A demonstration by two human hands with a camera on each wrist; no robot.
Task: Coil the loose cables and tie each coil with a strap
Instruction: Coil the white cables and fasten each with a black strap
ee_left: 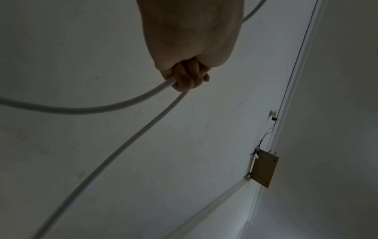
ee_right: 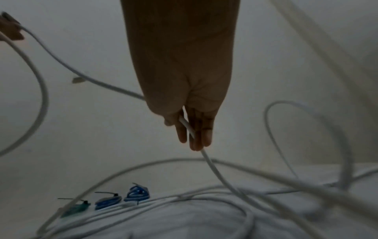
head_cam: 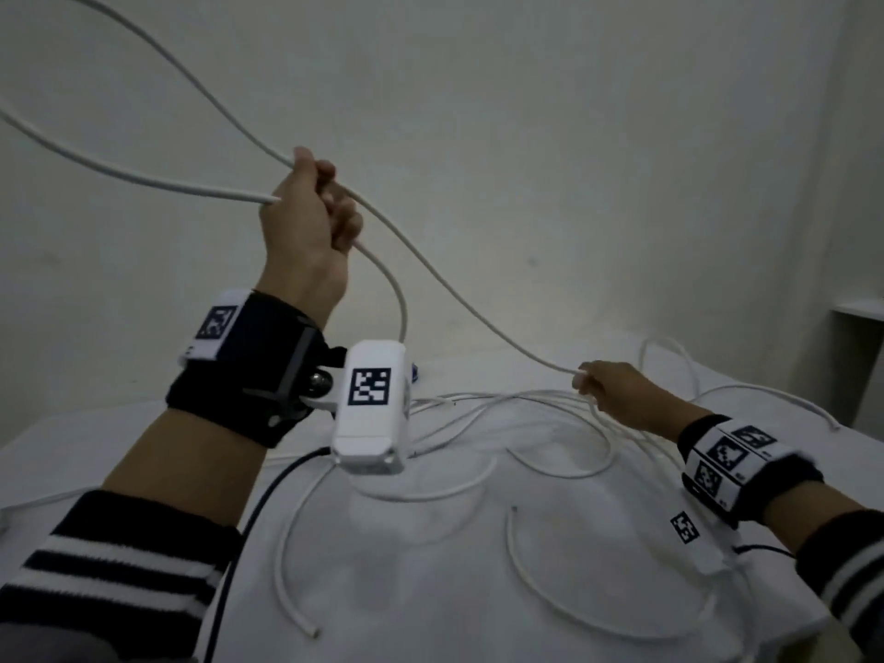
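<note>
My left hand (head_cam: 311,203) is raised above the table, fingers curled round a white cable (head_cam: 445,284) whose big loop (head_cam: 95,160) swings out to the upper left. The left wrist view shows the same fist (ee_left: 186,79) with two strands (ee_left: 114,105) leaving it. From there the cable slopes down to my right hand (head_cam: 598,382), low over the table, which pinches it between thumb and fingers (ee_right: 193,129). Below that hand the cable (ee_right: 216,171) drops into the tangle. Three small tied coils, two blue (ee_right: 137,192) and one green (ee_right: 76,208), lie at the table's far side.
Several loose white cables (head_cam: 478,471) sprawl over the white-covered table (head_cam: 143,452). A black cord (head_cam: 268,490) runs from my left wrist camera. A pale wall stands close behind the table, with a wooden box (ee_left: 263,169) fixed near its corner.
</note>
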